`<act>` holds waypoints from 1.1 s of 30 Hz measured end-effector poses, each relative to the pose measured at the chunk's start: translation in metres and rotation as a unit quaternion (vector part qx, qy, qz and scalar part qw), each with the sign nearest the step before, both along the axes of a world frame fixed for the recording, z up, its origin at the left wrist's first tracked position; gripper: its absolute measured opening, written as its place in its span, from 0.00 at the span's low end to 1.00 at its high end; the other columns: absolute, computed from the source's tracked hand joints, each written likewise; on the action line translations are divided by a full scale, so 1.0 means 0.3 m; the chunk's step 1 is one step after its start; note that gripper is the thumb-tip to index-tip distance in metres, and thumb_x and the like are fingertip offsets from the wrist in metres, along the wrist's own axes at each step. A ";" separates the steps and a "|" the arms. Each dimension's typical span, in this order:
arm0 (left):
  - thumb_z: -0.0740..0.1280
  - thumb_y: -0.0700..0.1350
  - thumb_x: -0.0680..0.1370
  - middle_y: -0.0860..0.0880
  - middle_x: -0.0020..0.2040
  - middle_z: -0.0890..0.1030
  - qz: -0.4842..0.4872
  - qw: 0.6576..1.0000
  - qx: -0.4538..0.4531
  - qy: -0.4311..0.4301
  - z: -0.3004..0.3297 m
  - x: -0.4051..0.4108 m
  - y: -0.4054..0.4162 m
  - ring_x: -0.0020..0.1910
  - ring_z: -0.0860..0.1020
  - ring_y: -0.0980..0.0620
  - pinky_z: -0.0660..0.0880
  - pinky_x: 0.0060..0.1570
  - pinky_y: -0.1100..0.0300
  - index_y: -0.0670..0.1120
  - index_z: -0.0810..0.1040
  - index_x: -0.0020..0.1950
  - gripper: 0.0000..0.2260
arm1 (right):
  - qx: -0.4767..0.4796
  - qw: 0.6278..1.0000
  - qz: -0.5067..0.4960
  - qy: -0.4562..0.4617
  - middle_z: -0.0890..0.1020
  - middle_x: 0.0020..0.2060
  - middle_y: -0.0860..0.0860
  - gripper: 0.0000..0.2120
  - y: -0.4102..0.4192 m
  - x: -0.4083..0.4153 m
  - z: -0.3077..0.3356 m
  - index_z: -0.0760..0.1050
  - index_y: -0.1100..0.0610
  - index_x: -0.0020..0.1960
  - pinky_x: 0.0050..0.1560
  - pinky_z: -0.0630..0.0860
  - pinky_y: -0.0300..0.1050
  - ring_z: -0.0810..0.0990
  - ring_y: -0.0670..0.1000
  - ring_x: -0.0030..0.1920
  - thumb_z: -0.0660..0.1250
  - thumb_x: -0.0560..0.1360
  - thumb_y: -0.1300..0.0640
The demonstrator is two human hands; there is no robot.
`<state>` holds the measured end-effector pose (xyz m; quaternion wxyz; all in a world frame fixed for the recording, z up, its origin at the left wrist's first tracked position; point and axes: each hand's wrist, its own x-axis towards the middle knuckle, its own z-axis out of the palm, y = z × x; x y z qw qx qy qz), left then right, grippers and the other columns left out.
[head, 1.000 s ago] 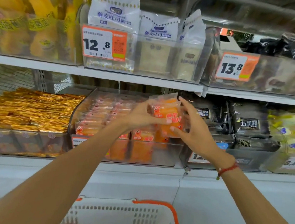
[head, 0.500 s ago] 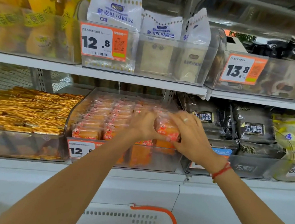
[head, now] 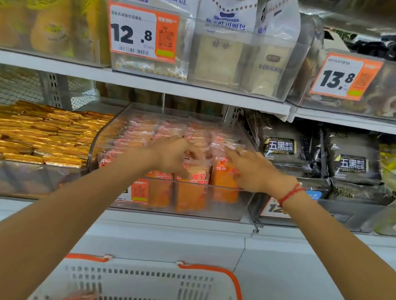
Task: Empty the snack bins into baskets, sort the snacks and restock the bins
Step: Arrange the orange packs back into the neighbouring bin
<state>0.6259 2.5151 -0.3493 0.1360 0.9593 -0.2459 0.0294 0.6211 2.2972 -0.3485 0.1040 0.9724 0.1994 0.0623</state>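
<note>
Packet (head: 223, 175) now binned, two hands (head: 175, 155) atop.

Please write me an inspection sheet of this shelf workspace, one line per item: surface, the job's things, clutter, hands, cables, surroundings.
Surface: white lower shelf carrying a row of clear bins.
Job's things: middle bin filled with orange snack packs in rows; white basket with orange rim below, one orange pack lying in it.
Clutter: nothing seen.
Hands: left hand and right hand both over the front packs in the middle bin; the picture is blurred, so their grip cannot be told.
Cables: nothing seen.
Surroundings: gold-wrapped snacks in the left bin, black bread bags at right, upper shelf with white bread bags and price tags 12.8 and 13.8.
</note>
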 end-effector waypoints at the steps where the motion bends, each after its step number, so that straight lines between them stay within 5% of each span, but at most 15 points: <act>1: 0.76 0.48 0.71 0.54 0.65 0.77 -0.010 1.000 0.010 0.009 0.009 0.004 -0.002 0.63 0.74 0.51 0.72 0.57 0.56 0.52 0.76 0.65 0.23 | 0.011 1.000 0.000 -0.020 0.69 0.69 0.59 0.34 -0.003 0.002 -0.009 0.49 0.55 0.79 0.69 0.61 0.51 0.66 0.59 0.69 0.62 0.78 0.58; 4: 0.75 0.49 0.73 0.52 0.66 0.75 -0.020 0.999 0.041 0.013 0.020 0.013 -0.020 0.63 0.72 0.49 0.69 0.54 0.58 0.51 0.75 0.66 0.23 | 0.033 0.998 -0.005 -0.048 0.72 0.65 0.59 0.34 0.008 0.007 -0.032 0.52 0.56 0.78 0.65 0.66 0.52 0.69 0.60 0.67 0.63 0.76 0.62; 8: 0.71 0.54 0.75 0.51 0.69 0.73 -0.007 0.999 0.025 0.020 0.017 -0.015 0.000 0.66 0.71 0.50 0.67 0.57 0.60 0.51 0.72 0.70 0.25 | 0.049 0.998 0.016 -0.037 0.72 0.65 0.60 0.35 -0.009 -0.011 -0.050 0.52 0.59 0.78 0.70 0.60 0.52 0.68 0.61 0.67 0.63 0.74 0.62; 12: 0.68 0.55 0.77 0.52 0.69 0.73 0.071 0.985 -0.083 -0.131 -0.022 -0.158 0.057 0.69 0.68 0.50 0.65 0.68 0.51 0.54 0.73 0.69 0.20 | 0.134 0.969 0.073 -0.192 0.75 0.62 0.59 0.30 -0.023 -0.076 -0.121 0.65 0.60 0.72 0.66 0.64 0.56 0.72 0.61 0.64 0.63 0.70 0.66; 16: 0.66 0.47 0.79 0.51 0.59 0.80 0.201 0.896 -0.261 -0.297 -0.198 -0.375 0.192 0.60 0.75 0.48 0.70 0.61 0.52 0.50 0.79 0.59 0.10 | 0.354 0.870 0.122 -0.320 0.78 0.57 0.56 0.16 0.065 -0.227 -0.237 0.76 0.61 0.61 0.59 0.70 0.51 0.74 0.58 0.58 0.62 0.74 0.65; 19: 0.64 0.45 0.77 0.49 0.53 0.80 0.354 0.824 -0.332 -0.293 -0.442 -0.536 0.325 0.54 0.75 0.46 0.69 0.52 0.55 0.48 0.79 0.56 0.09 | 0.405 0.857 0.171 -0.270 0.80 0.51 0.54 0.13 0.219 -0.325 -0.434 0.79 0.59 0.55 0.52 0.72 0.48 0.76 0.56 0.52 0.61 0.75 0.65; 23: 0.70 0.39 0.72 0.40 0.61 0.77 0.499 0.830 -0.209 -0.135 -0.820 -0.732 0.497 0.59 0.74 0.36 0.71 0.58 0.42 0.42 0.77 0.62 0.19 | 0.284 0.919 0.248 -0.118 0.82 0.50 0.52 0.16 0.461 -0.396 -0.819 0.81 0.56 0.53 0.51 0.78 0.49 0.74 0.52 0.54 0.59 0.72 0.62; 26: 0.74 0.40 0.71 0.39 0.73 0.68 0.545 0.833 -0.090 0.035 -0.984 -0.806 0.531 0.69 0.68 0.35 0.65 0.68 0.39 0.42 0.64 0.75 0.35 | 0.219 0.937 0.270 0.022 0.83 0.54 0.54 0.26 0.612 -0.429 -1.043 0.80 0.58 0.59 0.53 0.80 0.50 0.78 0.54 0.57 0.72 0.61 0.67; 29: 0.76 0.43 0.69 0.41 0.74 0.67 0.547 0.835 -0.051 0.035 -1.037 -0.808 0.517 0.71 0.67 0.39 0.63 0.69 0.44 0.44 0.60 0.78 0.41 | 0.147 0.950 0.256 0.098 0.78 0.63 0.58 0.43 0.727 -0.439 -1.169 0.73 0.61 0.67 0.59 0.77 0.55 0.78 0.59 0.62 0.78 0.53 0.67; 33: 0.77 0.42 0.67 0.42 0.74 0.67 0.550 0.835 -0.008 -0.008 -1.071 -0.807 0.516 0.71 0.67 0.41 0.63 0.70 0.45 0.43 0.61 0.77 0.42 | 0.018 0.963 0.247 0.109 0.70 0.69 0.58 0.42 0.809 -0.446 -1.247 0.60 0.60 0.76 0.71 0.65 0.60 0.69 0.61 0.69 0.74 0.66 0.59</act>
